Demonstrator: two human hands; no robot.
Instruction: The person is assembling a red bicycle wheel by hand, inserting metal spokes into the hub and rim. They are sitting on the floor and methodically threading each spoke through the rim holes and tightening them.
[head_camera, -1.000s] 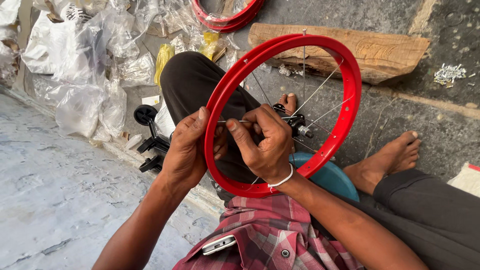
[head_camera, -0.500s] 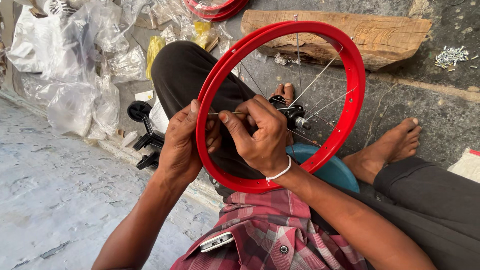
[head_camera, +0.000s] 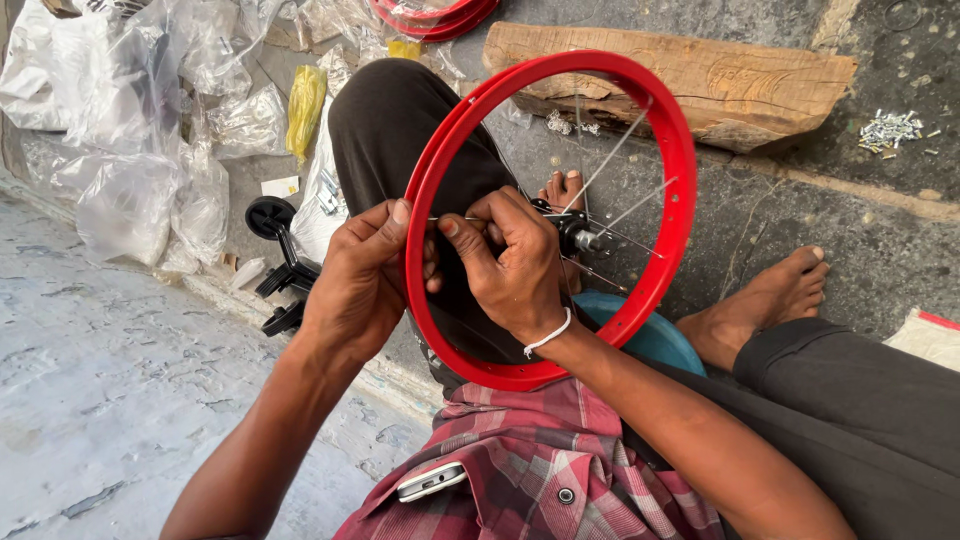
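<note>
A red bicycle wheel rim (head_camera: 672, 210) stands upright between my knees, with a black hub (head_camera: 573, 232) at its middle and a few thin metal spokes (head_camera: 628, 208) running out to the rim. My left hand (head_camera: 358, 280) grips the rim's left side from outside. My right hand (head_camera: 510, 262) reaches inside the rim and pinches a thin spoke (head_camera: 448, 219) that lies across toward the left edge. A white band circles my right wrist.
A rough wooden block (head_camera: 720, 80) lies behind the rim. More red rims (head_camera: 430, 14) sit at the top. Clear plastic bags (head_camera: 150, 130) and a yellow packet (head_camera: 304, 105) pile at left, by small black wheels (head_camera: 272, 216). Small metal parts (head_camera: 888, 130) scatter at right. A blue bowl (head_camera: 655, 340) sits beneath.
The view has shifted slightly, so rim and hands sit a little lower. My right hand's fingers have worked the spoke closer to the rim's left edge.
</note>
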